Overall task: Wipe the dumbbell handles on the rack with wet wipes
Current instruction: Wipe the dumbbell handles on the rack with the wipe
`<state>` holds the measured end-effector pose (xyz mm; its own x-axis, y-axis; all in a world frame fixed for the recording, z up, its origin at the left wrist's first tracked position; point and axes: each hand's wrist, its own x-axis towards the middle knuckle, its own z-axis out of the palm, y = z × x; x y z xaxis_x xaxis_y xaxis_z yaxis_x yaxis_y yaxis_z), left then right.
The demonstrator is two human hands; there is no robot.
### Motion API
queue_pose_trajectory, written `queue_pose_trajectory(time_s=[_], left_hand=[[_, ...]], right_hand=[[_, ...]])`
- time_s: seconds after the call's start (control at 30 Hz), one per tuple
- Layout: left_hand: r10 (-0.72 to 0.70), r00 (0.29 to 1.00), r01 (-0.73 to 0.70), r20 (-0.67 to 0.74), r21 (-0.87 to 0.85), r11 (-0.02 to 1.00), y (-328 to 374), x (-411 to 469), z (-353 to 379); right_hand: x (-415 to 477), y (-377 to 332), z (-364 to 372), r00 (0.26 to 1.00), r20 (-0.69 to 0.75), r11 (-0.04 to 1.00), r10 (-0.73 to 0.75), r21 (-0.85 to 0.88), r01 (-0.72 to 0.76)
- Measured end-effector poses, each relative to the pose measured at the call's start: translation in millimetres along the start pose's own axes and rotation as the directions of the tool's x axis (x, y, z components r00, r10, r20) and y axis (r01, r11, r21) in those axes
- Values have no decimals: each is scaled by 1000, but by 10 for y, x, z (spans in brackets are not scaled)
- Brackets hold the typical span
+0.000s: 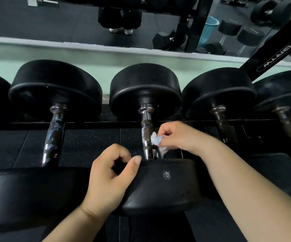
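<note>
Wipe (156,138), one, pale and crumpled, pinched between the thumb and curled fingers of the right hand (178,137). It is held against the 3 o'clock side of the handle (146,137), on the knurled lower half.

Handle belongs to the centre dumbbell and runs 12 to 6 o'clock from far head (144,84) to near head (162,186).

Room:
- At 9 o'clock of the handle, an open gap shows the speckled floor (88,145) as far as the next handle (54,135).
- At 3 o'clock the gap is taken up by the right hand.
- Rail (97,124) crosses beneath the handles at their far ends.
- Near head's top edge lies just below the wipe.

Counts:
- Handles: four.
- Far heads: five, the leftmost cut by the frame edge.
- Near heads: two plain, a third partly behind the right forearm.
- Hands: two.

Pose:
- Right forearm enters from 5 o'clock with the wrist bent and passes over the near head's right edge.
- Left hand (109,179) sits at 7 o'clock of the handle. Its fingers are curled to the palm with nothing seen in them, and the thumb is straight with its tip at the near head's top edge.
- Left forearm enters from 7 o'clock.

Surround: mirror (71,20) at 12 o'clock, slanted lettered post (277,51) at 2 o'clock.
</note>
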<state>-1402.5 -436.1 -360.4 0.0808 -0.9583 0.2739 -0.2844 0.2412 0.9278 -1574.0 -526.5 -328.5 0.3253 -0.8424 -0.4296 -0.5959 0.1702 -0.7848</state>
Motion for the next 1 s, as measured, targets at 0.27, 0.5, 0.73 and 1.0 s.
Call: queue_pose_trajectory(time_s=[0.27, 0.5, 0.73, 1.0], left_hand=[[-16, 1000, 15, -11, -51, 999, 26, -5, 5], [-34, 999, 33, -9, -88, 996, 44, -2, 17], [-58, 991, 58, 120, 5, 998, 135, -2, -109], [-168, 943, 136, 289, 129, 982, 293, 337, -174]], right_hand=[[195, -195, 27, 935, -338, 992, -106, -94, 79], [-191, -96, 9, 976, -183, 990, -117, 57, 129], [-305, -332, -5, 969, -194, 934, -152, 294, 205], [-361, -451, 205, 965, -130, 958, -226, 151, 244]])
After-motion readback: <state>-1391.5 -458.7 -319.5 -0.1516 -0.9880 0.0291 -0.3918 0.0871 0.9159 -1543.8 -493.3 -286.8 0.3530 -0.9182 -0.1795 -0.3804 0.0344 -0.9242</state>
